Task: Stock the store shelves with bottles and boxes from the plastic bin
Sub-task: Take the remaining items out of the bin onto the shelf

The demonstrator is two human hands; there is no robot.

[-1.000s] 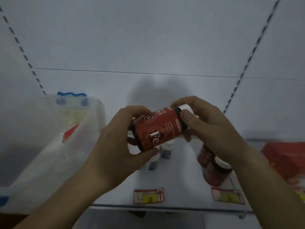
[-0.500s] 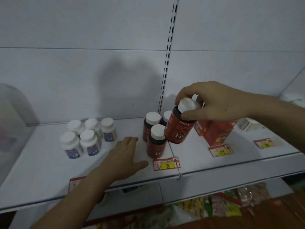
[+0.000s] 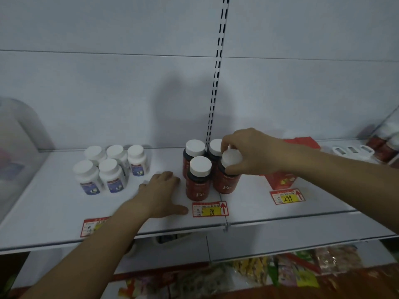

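Red bottle (image 3: 226, 180) stands on shelf (image 3: 54, 208), cap gripped by right fingers (image 3: 232, 168).

The right hand (image 3: 250, 152) has lowered the bottle (image 3: 226, 175) from mid-air onto the shelf (image 3: 54, 203), upright now (it hung tilted half a second ago), its base below the fingers (image 3: 235, 167), which grip the cap, touching the red bottles just left of them.
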